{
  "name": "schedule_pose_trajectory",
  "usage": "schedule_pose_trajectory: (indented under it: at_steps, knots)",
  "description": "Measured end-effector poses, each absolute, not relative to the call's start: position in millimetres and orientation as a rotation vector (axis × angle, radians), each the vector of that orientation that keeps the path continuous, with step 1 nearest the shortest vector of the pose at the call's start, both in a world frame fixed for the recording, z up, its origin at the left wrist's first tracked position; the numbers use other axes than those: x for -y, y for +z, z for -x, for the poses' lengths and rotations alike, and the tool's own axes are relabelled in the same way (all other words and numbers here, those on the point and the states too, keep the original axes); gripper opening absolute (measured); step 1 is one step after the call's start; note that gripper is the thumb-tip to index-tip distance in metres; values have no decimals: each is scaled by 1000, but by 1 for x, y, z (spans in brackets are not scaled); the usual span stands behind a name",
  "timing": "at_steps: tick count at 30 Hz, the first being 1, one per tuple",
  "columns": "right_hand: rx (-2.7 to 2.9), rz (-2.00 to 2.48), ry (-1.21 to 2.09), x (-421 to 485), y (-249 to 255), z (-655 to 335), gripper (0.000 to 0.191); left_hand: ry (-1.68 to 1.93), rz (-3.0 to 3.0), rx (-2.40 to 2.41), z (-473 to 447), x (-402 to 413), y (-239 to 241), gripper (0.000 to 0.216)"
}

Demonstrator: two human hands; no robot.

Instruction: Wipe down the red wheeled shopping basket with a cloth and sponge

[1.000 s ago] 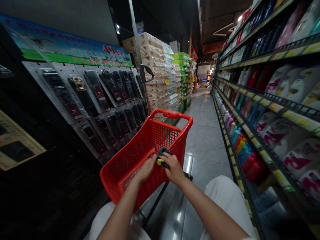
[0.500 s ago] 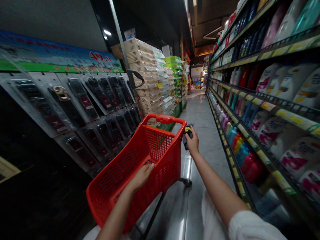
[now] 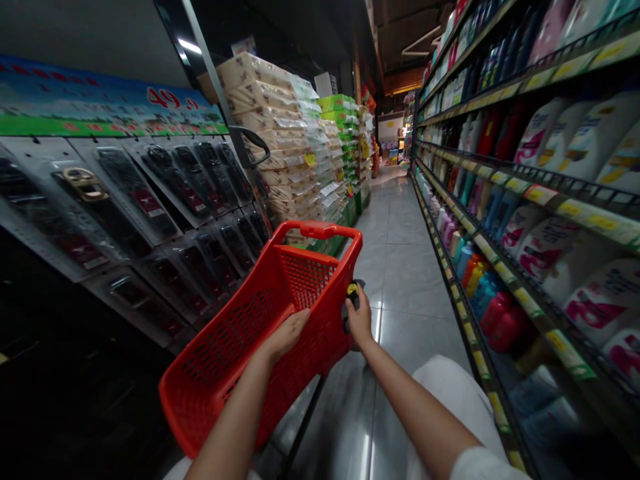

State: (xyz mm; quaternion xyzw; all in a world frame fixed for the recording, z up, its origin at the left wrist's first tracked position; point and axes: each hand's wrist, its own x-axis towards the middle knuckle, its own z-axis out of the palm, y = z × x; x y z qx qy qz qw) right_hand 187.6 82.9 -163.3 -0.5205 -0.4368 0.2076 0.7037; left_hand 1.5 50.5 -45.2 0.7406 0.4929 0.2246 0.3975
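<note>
A red plastic shopping cart [image 3: 320, 333] with latticed walls stands tilted across my view; the part of its inside that shows holds no goods. My left hand [image 3: 289, 337] is closed over the near side rim, its fingers together. My right hand [image 3: 360, 317] grips a small black object with a yellow part [image 3: 353, 293], whose kind I cannot make out. That object is close beside the cart's outer wall, below the handle; I cannot tell whether they touch.
Packaged belts [image 3: 135, 193] hang on a rack at the left under a blue sign [image 3: 110, 100]. Behind the cart rise stacked beige packs [image 3: 265, 113] and green packs [image 3: 343, 117]. Shelves of bottles [image 3: 545, 247] line the right side. The grey tiled floor [image 3: 407, 267] runs between.
My right hand has moved down and left with the black and yellow object, closer to the cart's side. My left hand stays on the rim. The belt rack has shifted left in view.
</note>
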Motion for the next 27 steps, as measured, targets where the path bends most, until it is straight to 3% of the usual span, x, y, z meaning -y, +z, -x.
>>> schedule_pose_trajectory:
  at_steps: [6,15,22,27]
  knots:
    - [1166,1131,260,-86,-100,-184,56,602,-1835,-1280,4,-57,-47,88]
    - [1455,1144,149,-57,-106,-181,41,577,-1827,-1384,9,-57,-55,92]
    - [1587,1076,255,-29,-125,-157,44,657,-1745,-1342,3,-47,-46,85]
    - [1606,1109,203,-42,-109,-189,44,604,-1583,-1180,3,-41,-40,87]
